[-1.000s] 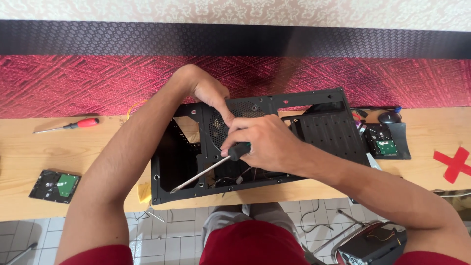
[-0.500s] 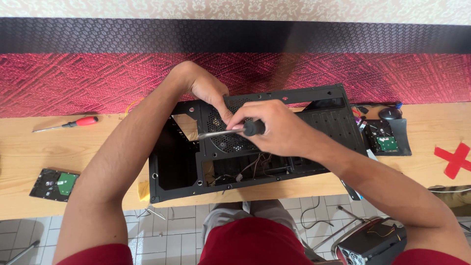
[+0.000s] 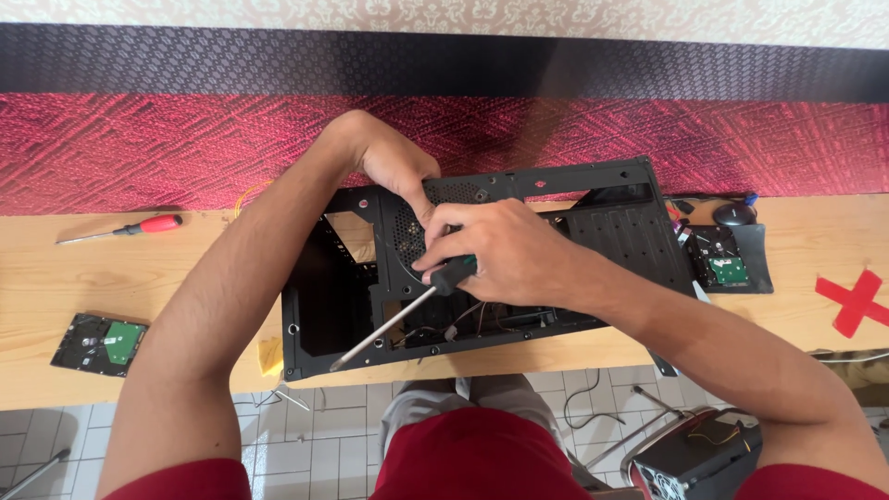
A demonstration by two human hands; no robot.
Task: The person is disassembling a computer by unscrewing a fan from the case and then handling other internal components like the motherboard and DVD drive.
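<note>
A black computer case [image 3: 611, 222] lies open on the wooden table [image 3: 167, 278], its inside facing me. My right hand [image 3: 500, 250] grips a screwdriver [image 3: 398, 319] by its black and green handle; the metal shaft slants down to the left over the case's front edge. My left hand [image 3: 394, 162] reaches over the case's upper rim, fingers pressed on the perforated fan panel [image 3: 407, 231], touching my right hand. Loose wires show inside the case beneath my right hand.
A red-handled screwdriver [image 3: 130, 229] lies at the far left. A hard drive [image 3: 100, 343] with a green board sits near the table's front left edge, another [image 3: 727, 264] right of the case. A red cross of tape [image 3: 857, 301] marks the right end. A power supply [image 3: 694, 458] rests below.
My right hand has turned the screwdriver from nearly level back to a slant, tip pointing down-left. The left hand stays on the fan panel.
</note>
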